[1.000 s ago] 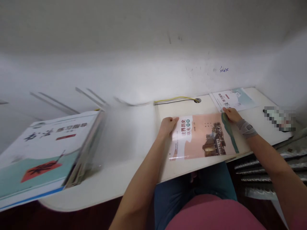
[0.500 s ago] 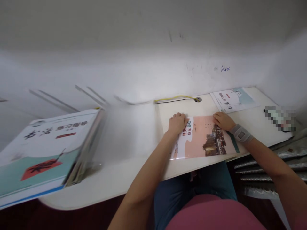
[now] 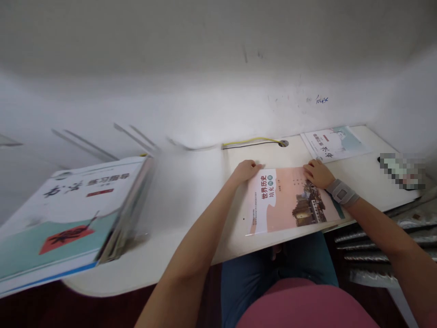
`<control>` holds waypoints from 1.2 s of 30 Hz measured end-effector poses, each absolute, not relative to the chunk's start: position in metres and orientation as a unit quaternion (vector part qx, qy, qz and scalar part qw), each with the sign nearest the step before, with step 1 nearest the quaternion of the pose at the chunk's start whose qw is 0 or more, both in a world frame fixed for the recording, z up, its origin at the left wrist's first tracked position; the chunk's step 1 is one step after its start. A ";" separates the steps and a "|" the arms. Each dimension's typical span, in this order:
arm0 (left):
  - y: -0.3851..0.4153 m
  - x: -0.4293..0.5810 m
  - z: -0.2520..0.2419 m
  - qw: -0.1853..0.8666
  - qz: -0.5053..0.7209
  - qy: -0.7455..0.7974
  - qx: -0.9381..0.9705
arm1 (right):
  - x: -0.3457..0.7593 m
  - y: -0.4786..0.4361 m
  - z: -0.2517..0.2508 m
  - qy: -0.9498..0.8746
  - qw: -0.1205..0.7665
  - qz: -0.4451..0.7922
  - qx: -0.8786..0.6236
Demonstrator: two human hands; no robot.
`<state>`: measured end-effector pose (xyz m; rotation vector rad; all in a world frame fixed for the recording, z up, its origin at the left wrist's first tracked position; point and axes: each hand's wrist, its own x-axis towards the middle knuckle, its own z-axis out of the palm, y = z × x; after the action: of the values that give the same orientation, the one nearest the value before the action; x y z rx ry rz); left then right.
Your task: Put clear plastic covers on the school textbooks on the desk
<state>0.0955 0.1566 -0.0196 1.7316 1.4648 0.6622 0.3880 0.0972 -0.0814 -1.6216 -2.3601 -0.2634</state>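
Note:
A thin pink-and-white booklet (image 3: 282, 200) with a castle picture and Chinese title lies on the white desk, under a glossy clear layer. My left hand (image 3: 248, 170) is at its upper left corner, fingers curled together; what they hold, if anything, is hidden. Over the upper right part of the booklet, my right hand (image 3: 318, 174) has its fingers bent at the top edge, gripping it. A grey band (image 3: 342, 192) is around my right wrist.
Left on the desk (image 3: 191, 200) stands a stack of calligraphy booklets (image 3: 85, 200). Another booklet (image 3: 334, 142) lies at the back right, near a pixelated phone-like object (image 3: 403, 171). A yellow cable (image 3: 254, 139) runs into a desk hole (image 3: 283, 143). Plastic-wrapped stacks (image 3: 375, 248) sit lower right.
My left hand has shifted slightly left, off the booklet's face, uncovering more of its title. My right hand stays at the top edge. The view has shifted a little.

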 end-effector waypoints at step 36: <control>0.187 0.337 -0.049 0.747 0.370 0.420 0.358 | 0.493 0.037 -0.098 -0.471 0.512 0.026 -0.718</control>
<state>0.3366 0.1872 -0.0494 0.7824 0.9195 0.8094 0.4926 0.0374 -0.0977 -1.7276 -1.1344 0.0618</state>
